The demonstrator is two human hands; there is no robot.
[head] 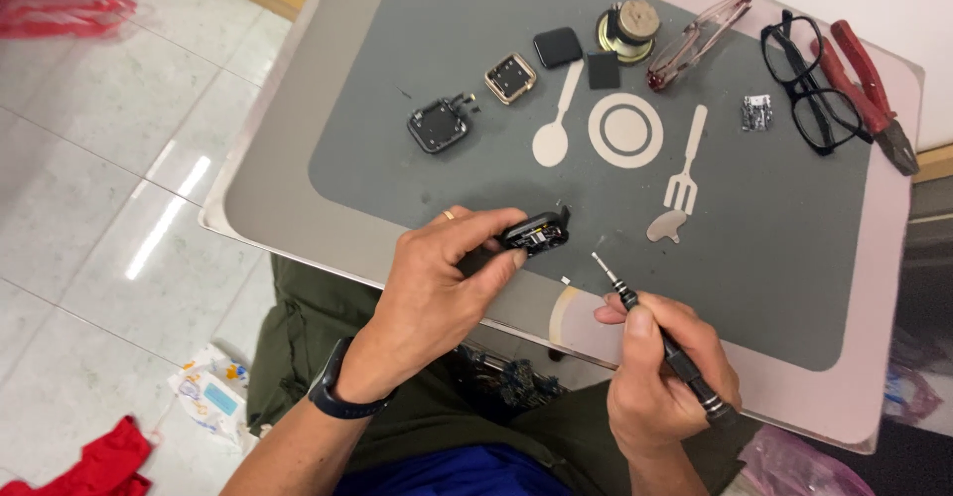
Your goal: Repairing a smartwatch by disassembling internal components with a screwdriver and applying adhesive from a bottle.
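Head view looks down on a small black square watch body with its back open point(536, 235), pinched at its edges between the thumb and fingers of the left hand point(437, 278), which is curled closed around it just above the near edge of the counter point(298, 158). The right hand point(660, 377) is wrapped shut around a slim black precision screwdriver with a silver tip point(655, 337); its long axis runs from the lower right up to the upper left, so the tip points toward the watch body but stands apart from it, with a gap of grey mat between them. The watch body lies to the left of and slightly above the tip, and the left hand is the nearer one, already touching it. Farther back on the grey placemat printed with a pale spoon, plate ring and fork point(754, 287) lie a second black opened watch case point(437, 125), a gold-rimmed square watch case point(510, 78), a black square screen panel point(557, 46), a small round speaker point(627, 31), black-framed glasses point(809, 84), reddish clear-framed glasses point(695, 39) and red-handled pliers point(869, 94).
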